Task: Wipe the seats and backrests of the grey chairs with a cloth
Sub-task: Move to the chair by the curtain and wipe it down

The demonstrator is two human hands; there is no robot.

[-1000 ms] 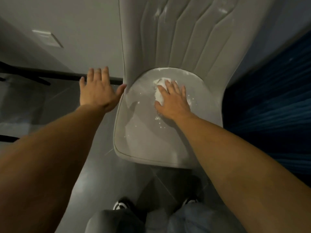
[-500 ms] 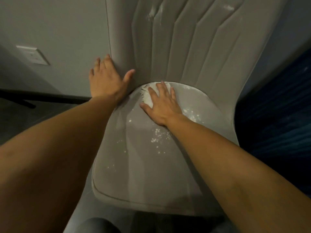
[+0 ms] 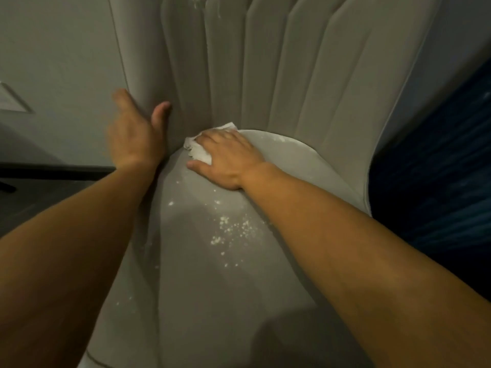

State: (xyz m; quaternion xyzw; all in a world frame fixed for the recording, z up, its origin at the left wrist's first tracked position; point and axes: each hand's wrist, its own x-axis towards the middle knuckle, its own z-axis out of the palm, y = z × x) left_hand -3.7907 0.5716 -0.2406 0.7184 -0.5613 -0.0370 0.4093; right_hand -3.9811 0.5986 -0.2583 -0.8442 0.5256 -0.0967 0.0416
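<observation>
Right hand (image 3: pixel 228 158): lies flat, palm down, fingers fairly straight and spread, pressing a white cloth (image 3: pixel 198 150) onto the seat; nothing is curled round the cloth, the thumb resting on the seat just beside it. The fingertips point toward the crease where seat meets backrest.

White cloth: crumpled, mostly covered by the right hand, its edges showing to the left of the fingers and past their tips; it sits at the rear left part of the seat, touching the foot of the backrest.

Left hand (image 3: pixel 134 134): clasps the left edge of the backrest low down, thumb on the front face, fingers passing behind the edge and mostly hidden; somewhat blurred.

Seat (image 3: pixel 212 301): grey, smooth, rounded cushion; white crumbs (image 3: pixel 233 232) scattered across its middle, near the right forearm, with a few more specks toward the left edge.

Backrest (image 3: pixel 265 70): grey, padded in vertical channels, upright behind the seat; a few white specks near its top.

Surroundings: pale wall (image 3: pixel 53 62) on the left with a wall plate (image 3: pixel 12 99) at the picture's edge; dark blue surface (image 3: pixel 438 155) to the right of the chair.
</observation>
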